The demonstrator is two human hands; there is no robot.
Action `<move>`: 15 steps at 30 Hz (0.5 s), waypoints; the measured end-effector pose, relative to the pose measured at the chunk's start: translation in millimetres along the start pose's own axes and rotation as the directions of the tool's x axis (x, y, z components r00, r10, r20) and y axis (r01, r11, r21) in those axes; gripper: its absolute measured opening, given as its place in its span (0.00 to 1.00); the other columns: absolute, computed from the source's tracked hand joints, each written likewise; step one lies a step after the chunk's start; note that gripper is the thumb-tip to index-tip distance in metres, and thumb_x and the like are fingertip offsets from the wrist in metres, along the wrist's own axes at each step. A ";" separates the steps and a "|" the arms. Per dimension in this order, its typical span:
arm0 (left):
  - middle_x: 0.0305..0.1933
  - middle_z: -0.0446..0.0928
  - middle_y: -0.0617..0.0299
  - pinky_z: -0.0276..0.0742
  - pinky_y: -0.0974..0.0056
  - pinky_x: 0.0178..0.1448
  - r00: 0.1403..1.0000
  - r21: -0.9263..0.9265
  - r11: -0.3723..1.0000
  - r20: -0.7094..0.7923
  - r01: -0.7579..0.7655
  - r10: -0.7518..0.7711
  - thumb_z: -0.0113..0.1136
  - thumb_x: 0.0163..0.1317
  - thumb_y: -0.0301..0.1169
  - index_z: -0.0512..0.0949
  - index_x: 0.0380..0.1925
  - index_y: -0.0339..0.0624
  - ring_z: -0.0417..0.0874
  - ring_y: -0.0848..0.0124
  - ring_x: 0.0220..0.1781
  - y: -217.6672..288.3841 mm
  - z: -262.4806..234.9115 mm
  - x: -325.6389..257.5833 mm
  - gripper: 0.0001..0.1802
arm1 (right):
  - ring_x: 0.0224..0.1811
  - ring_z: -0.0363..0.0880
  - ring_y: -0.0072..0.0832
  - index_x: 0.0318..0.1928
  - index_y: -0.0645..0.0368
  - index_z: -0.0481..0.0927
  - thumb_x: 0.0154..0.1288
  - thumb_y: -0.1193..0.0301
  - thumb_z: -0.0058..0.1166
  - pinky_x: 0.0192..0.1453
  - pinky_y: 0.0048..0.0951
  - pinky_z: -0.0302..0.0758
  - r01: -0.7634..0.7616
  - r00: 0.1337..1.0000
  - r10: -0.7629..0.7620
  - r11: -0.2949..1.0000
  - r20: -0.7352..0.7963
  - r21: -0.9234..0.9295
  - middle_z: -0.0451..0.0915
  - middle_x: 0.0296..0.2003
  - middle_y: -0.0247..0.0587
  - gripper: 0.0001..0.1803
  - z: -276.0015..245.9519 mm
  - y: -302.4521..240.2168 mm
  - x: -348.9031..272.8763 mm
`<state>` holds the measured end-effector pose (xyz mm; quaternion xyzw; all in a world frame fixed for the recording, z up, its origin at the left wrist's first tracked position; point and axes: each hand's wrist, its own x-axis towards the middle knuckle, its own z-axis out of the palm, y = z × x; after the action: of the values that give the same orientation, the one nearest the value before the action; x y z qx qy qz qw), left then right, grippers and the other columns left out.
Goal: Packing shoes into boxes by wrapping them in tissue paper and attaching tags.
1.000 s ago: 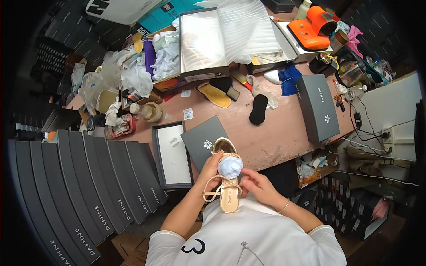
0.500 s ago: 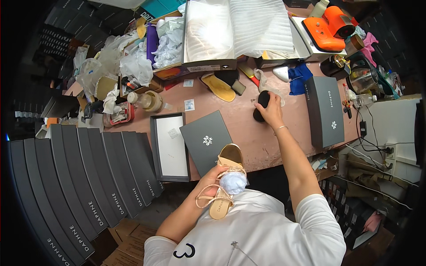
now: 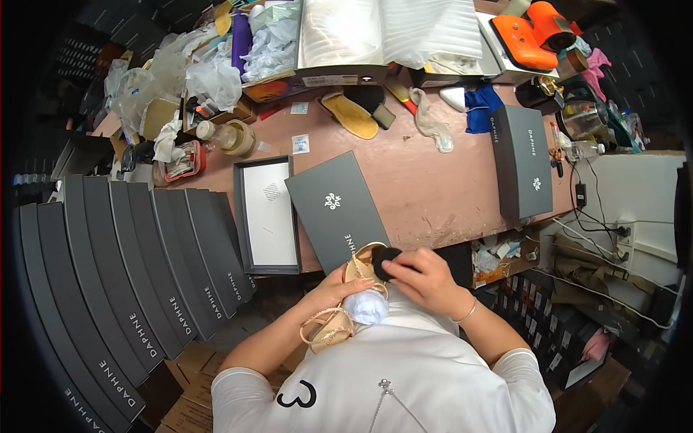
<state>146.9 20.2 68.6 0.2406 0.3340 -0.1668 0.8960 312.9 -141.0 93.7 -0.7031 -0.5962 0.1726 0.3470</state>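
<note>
My left hand is closed round a gold strappy sandal, held in front of my chest. A ball of pale bluish stuffing sits among its straps. My right hand grips a black oval pad and presses it to the toe end of the sandal. The fingers cover part of the pad and the sandal's front. Just beyond my hands, a dark grey box lid lies askew against an open shoe box with a white inside.
Closed grey boxes stand in a row at left. Another closed box is on the table at right. A yellow insole, a pale cloth strip and a jar lie farther back, before a box with white wrapping.
My right hand has picked the black pad up off the table and brought it down to the sandal's toe. The view has shifted slightly.
</note>
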 end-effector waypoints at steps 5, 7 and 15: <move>0.50 0.75 0.58 0.75 0.68 0.56 0.998 0.353 0.935 -0.021 -0.048 0.060 0.64 0.58 0.26 0.64 0.58 0.31 0.78 0.74 0.51 -14.0 -4.5 3.2 0.30 | 0.38 0.71 0.28 0.40 0.56 0.81 0.54 0.71 0.52 0.42 0.29 0.68 0.091 0.991 -0.072 0.981 0.116 -0.170 0.75 0.35 0.31 0.12 15.6 -10.8 -15.2; 0.50 0.75 0.57 0.75 0.69 0.55 0.998 0.236 0.970 0.038 -0.061 0.054 0.63 0.58 0.24 0.65 0.57 0.31 0.79 0.73 0.50 -15.9 1.8 3.0 0.28 | 0.38 0.71 0.27 0.38 0.56 0.81 0.53 0.71 0.52 0.42 0.29 0.67 0.046 0.997 -0.033 0.981 0.072 -0.189 0.74 0.34 0.31 0.11 29.1 -10.4 6.6; 0.48 0.76 0.59 0.77 0.69 0.52 0.998 0.191 0.981 -0.043 -0.030 0.039 0.59 0.58 0.21 0.66 0.57 0.34 0.80 0.73 0.48 -13.6 11.1 -13.0 0.26 | 0.39 0.71 0.30 0.36 0.55 0.80 0.53 0.71 0.53 0.42 0.31 0.67 -0.015 0.997 0.029 0.984 0.077 -0.179 0.74 0.33 0.32 0.09 27.6 -18.5 -21.0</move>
<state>137.0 4.8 80.4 0.3349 0.3329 -0.1768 0.8636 276.7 -152.5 83.6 -0.7304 -0.6149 0.1501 0.2567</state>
